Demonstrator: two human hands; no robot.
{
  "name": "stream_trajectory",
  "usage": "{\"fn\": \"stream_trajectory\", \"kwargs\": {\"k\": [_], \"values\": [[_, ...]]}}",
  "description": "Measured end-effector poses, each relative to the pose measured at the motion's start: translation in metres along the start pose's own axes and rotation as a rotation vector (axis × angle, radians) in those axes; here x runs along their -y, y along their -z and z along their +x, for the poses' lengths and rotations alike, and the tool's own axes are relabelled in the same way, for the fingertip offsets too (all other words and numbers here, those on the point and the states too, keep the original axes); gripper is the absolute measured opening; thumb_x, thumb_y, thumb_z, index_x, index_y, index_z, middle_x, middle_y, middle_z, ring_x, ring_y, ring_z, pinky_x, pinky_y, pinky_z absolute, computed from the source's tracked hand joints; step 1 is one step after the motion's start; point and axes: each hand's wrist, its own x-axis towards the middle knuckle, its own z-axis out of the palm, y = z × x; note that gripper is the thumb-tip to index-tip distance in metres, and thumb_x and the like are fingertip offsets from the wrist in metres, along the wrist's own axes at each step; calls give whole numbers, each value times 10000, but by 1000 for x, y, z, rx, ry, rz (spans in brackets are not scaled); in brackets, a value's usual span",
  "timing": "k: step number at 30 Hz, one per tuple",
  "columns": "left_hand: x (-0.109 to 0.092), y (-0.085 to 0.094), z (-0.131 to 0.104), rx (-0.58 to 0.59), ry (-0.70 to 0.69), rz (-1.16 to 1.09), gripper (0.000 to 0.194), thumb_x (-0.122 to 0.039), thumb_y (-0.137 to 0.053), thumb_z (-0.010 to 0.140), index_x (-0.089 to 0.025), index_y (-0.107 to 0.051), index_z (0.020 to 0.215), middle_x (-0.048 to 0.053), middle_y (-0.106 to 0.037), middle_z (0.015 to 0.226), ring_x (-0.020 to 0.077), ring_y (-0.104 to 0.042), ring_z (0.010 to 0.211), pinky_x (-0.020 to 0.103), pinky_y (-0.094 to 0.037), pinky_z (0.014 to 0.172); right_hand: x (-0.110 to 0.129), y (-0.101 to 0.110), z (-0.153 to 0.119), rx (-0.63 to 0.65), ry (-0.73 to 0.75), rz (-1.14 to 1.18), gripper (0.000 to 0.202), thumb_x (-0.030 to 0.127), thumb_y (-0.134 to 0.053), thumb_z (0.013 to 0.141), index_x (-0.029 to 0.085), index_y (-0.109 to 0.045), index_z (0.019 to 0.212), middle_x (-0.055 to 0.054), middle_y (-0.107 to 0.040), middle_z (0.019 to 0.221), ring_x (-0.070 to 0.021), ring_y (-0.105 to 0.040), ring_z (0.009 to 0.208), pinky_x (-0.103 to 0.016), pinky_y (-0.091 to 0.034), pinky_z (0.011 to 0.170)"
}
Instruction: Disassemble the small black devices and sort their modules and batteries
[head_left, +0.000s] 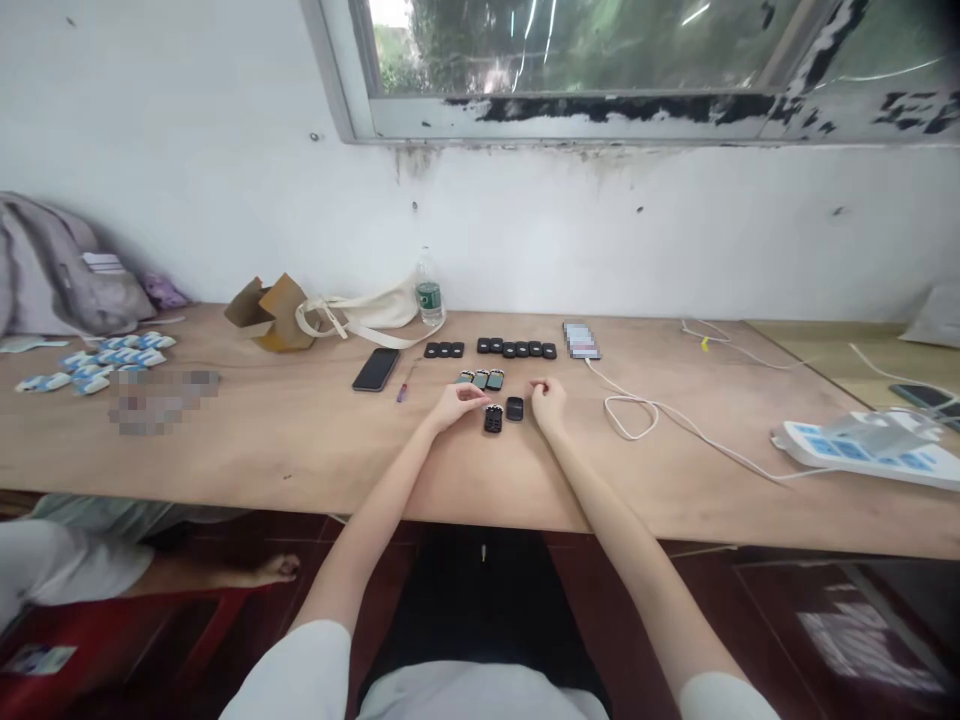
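My left hand [456, 404] is closed, thumb and fingertips together, beside a small black keypad piece [493, 420]; what it pinches, if anything, is too small to make out. Just right of that piece lies a black cover [514, 408]. My right hand [547, 402] rests to the right of the cover, fingers curled together, and I cannot make out anything in it. Several small circuit boards [480, 380] sit behind my left hand. Farther back, black fobs stand in a row, one group at the left [444, 350] and a longer group [517, 348] at the right.
A dark phone [376, 370] and a screwdriver [403, 388] lie left. Behind are a bottle [428, 292], white bag [382, 310] and cardboard box [274, 315]. A charging phone [582, 341], cable [675, 412] and power strip [862, 450] are right. Another person's arm [217, 577] shows lower left.
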Motion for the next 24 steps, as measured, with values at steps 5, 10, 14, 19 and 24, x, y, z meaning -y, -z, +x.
{"fn": "stream_trajectory", "kwargs": {"k": [5,10,14,19,24], "values": [[0,2,1,24,23,10,381,-455,-761,615,-124,-667,778,53,-683,747,152,-595,686,259,-443,647,0,-2,3,-1,1,8,256,149,-373,709,163,-628,725,-81,-648,812,-201,-573,783,-339,-440,782],[-3,3,-1,35,33,43,377,-462,-757,616,-126,-671,764,52,-679,735,148,-590,673,256,-438,633,0,-3,5,-5,12,20,250,156,-370,711,167,-620,696,-79,-643,784,-201,-571,762,-341,-443,770],[-4,4,-2,55,34,32,382,-461,-753,622,-125,-678,788,56,-684,763,153,-599,698,256,-441,649,-3,-5,6,-4,-6,24,255,159,-368,712,168,-622,690,-76,-645,773,-201,-570,747,-343,-445,761],[-5,2,-1,39,15,50,376,-449,-750,628,-115,-676,783,53,-676,742,144,-586,672,252,-435,633,-6,-5,8,8,-43,17,259,158,-373,715,162,-632,710,-78,-657,789,-197,-566,753,-340,-437,779],[-4,2,-1,42,32,41,372,-445,-747,635,-115,-670,788,59,-678,748,147,-588,672,251,-435,626,-8,-5,8,25,-76,30,271,160,-369,709,155,-640,720,-82,-667,804,-194,-563,739,-334,-439,763]]}}
